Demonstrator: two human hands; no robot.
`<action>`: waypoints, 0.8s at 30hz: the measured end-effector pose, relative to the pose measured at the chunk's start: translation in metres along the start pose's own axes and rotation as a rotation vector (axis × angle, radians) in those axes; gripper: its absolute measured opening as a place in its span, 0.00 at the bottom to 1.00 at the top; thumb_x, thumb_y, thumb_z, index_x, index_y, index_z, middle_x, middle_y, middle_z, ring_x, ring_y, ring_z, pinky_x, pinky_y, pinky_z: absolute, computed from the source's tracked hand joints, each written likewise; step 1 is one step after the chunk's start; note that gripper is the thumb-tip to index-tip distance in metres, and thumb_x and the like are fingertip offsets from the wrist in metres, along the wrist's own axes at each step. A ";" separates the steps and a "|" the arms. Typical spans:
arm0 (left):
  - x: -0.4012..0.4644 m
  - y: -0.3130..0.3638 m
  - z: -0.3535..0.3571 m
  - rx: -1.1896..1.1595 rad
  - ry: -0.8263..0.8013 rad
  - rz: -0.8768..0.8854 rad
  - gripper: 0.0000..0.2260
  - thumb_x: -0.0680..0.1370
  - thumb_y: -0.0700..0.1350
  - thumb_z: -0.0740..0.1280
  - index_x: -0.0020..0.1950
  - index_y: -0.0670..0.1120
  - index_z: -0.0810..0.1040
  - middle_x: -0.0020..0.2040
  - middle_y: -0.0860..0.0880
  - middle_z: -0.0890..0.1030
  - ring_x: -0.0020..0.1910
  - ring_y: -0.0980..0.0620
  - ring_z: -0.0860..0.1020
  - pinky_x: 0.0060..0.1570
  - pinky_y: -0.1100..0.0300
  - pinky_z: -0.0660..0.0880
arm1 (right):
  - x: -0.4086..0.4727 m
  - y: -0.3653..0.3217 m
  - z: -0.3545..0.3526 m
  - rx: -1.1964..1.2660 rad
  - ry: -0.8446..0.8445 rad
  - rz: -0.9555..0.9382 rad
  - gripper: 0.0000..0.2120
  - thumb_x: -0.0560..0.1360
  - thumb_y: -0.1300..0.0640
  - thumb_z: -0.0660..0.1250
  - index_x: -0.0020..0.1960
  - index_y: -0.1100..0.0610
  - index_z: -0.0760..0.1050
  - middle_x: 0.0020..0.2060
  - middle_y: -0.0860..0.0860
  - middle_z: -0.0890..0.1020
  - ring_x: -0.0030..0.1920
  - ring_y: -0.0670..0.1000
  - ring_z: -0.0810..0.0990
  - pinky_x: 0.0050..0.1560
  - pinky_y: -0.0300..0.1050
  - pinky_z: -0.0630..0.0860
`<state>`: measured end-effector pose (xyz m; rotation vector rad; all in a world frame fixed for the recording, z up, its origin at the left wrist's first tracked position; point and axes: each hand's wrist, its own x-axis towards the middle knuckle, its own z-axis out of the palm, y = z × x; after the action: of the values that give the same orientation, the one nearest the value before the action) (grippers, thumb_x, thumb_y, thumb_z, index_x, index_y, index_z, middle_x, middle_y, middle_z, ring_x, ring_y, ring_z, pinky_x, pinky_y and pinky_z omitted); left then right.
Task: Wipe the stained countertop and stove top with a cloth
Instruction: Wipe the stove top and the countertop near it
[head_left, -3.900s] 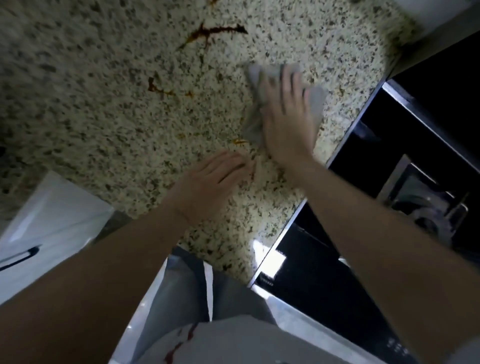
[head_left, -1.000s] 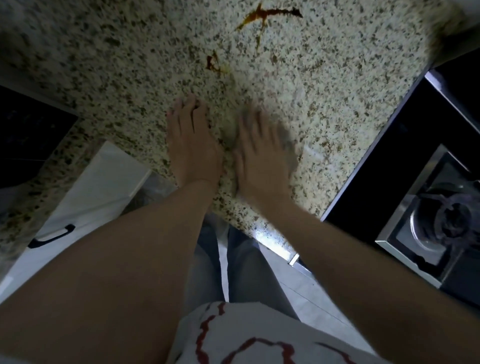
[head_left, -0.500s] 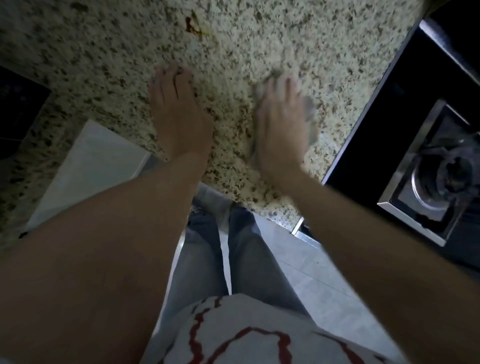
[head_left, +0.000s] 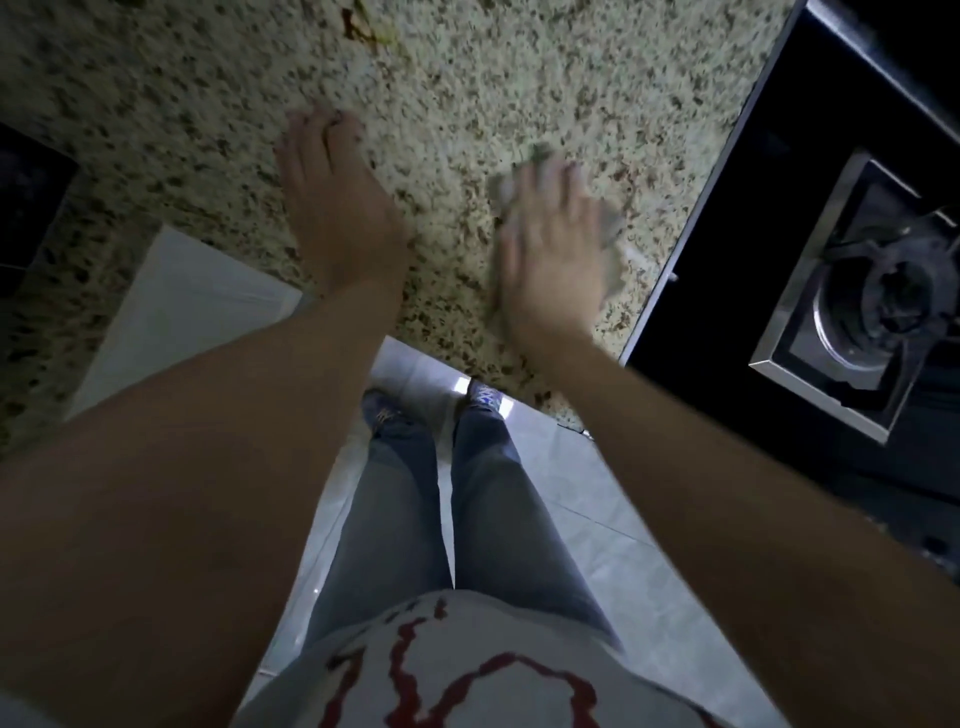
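A speckled granite countertop (head_left: 519, 78) fills the upper part of the view. My right hand (head_left: 550, 249) lies flat, fingers straight, pressing a grey cloth (head_left: 610, 228) onto the counter near its front edge, close to the stove; the hand is motion-blurred. My left hand (head_left: 337, 208) rests flat on the counter to the left, fingers together, holding nothing. A reddish-brown stain (head_left: 361, 28) shows at the far top of the counter. The black glass stove top (head_left: 753, 249) lies at the right with a steel-framed gas burner (head_left: 872, 312).
A white cabinet front (head_left: 171, 312) stands below the counter at the left. A dark recess (head_left: 26, 208) sits at the far left. My legs in jeans and the pale tiled floor (head_left: 597, 545) are below the counter edge.
The view has tilted down, so the stains slid toward the top edge. My right hand with the cloth has shifted right, toward the stove. The left hand stays flat on the counter.
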<state>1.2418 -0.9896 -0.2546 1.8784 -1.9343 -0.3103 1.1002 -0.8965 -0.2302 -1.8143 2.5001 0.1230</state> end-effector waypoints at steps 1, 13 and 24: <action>0.000 -0.002 0.000 -0.040 0.000 -0.003 0.19 0.82 0.38 0.53 0.71 0.43 0.74 0.73 0.44 0.72 0.77 0.40 0.65 0.76 0.44 0.61 | -0.019 -0.015 0.002 0.026 -0.030 -0.164 0.28 0.83 0.53 0.47 0.82 0.59 0.55 0.81 0.61 0.57 0.81 0.63 0.55 0.80 0.62 0.57; 0.012 -0.052 -0.036 -0.259 0.077 -0.019 0.19 0.82 0.41 0.52 0.68 0.43 0.77 0.70 0.42 0.74 0.70 0.42 0.71 0.69 0.47 0.69 | 0.073 -0.047 -0.014 0.051 -0.013 -0.223 0.28 0.87 0.46 0.43 0.84 0.55 0.47 0.84 0.55 0.50 0.83 0.57 0.46 0.82 0.58 0.44; 0.021 -0.087 -0.049 -0.302 0.051 0.023 0.19 0.83 0.42 0.52 0.69 0.42 0.75 0.70 0.43 0.74 0.72 0.40 0.69 0.71 0.42 0.67 | 0.112 -0.099 -0.020 -0.070 -0.048 -0.473 0.28 0.86 0.46 0.40 0.85 0.53 0.45 0.84 0.52 0.51 0.83 0.58 0.44 0.82 0.62 0.42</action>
<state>1.3416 -1.0089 -0.2463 1.6507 -1.7622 -0.5108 1.1601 -1.0352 -0.2233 -2.3367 1.9887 0.2301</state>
